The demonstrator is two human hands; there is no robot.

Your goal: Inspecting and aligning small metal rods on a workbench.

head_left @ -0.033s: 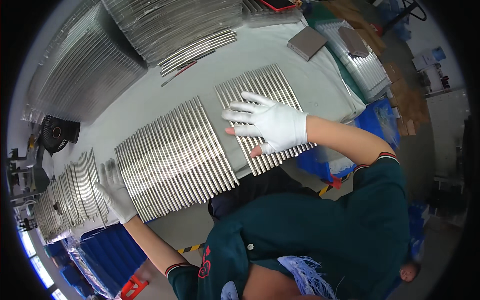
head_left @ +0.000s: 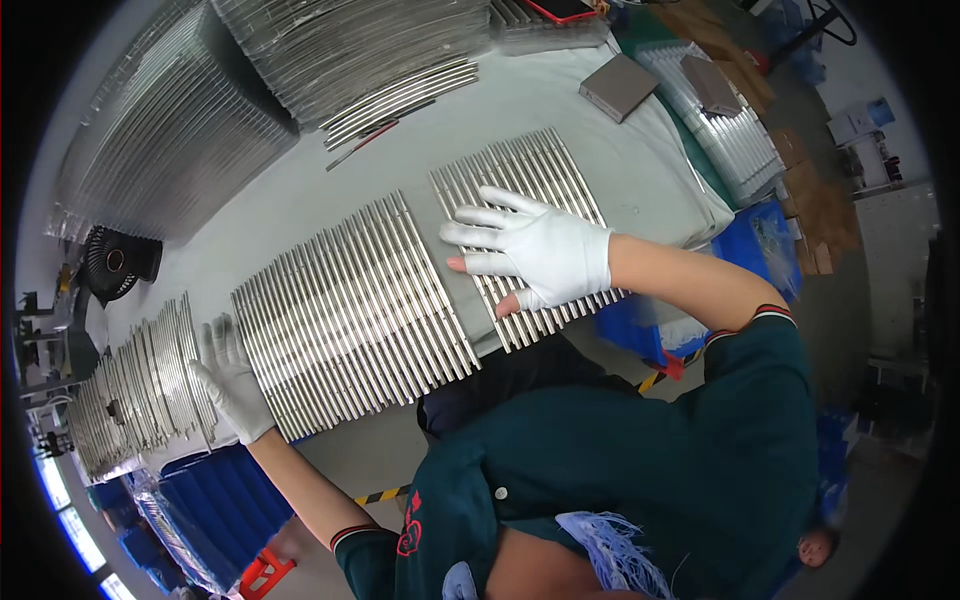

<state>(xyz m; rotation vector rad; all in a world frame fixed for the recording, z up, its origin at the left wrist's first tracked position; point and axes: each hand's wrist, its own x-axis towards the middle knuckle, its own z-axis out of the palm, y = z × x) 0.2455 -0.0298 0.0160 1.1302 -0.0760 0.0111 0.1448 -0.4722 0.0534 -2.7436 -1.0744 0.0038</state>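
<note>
Silvery metal rods lie side by side in three groups on a pale cloth-covered table. My right hand point(head_left: 545, 248), in a white glove with thumb and one fingertip bare, lies flat across the right group of rods point(head_left: 525, 165), fingers spread. In the gap between the middle group point(head_left: 350, 305) and the left group point(head_left: 140, 385) rests my gloved left hand point(head_left: 235, 385). Its fingers stretch along the left edge of the middle group, thumb apart toward the left group. Neither hand is wrapped around a rod. The right hand hides part of the rods under it.
Stacks of clear plastic trays point(head_left: 180, 140) line the far side, with a few loose rods point(head_left: 400, 103) and a thin red-handled tool point(head_left: 362, 145) before them. A grey-brown block point(head_left: 618, 87) sits far right. Blue bins point(head_left: 765, 245) stand off the right edge; a black fan point(head_left: 118, 262) is left.
My right hand has shifted very slightly left over the right group of rods. The left hand stays beside the middle group.
</note>
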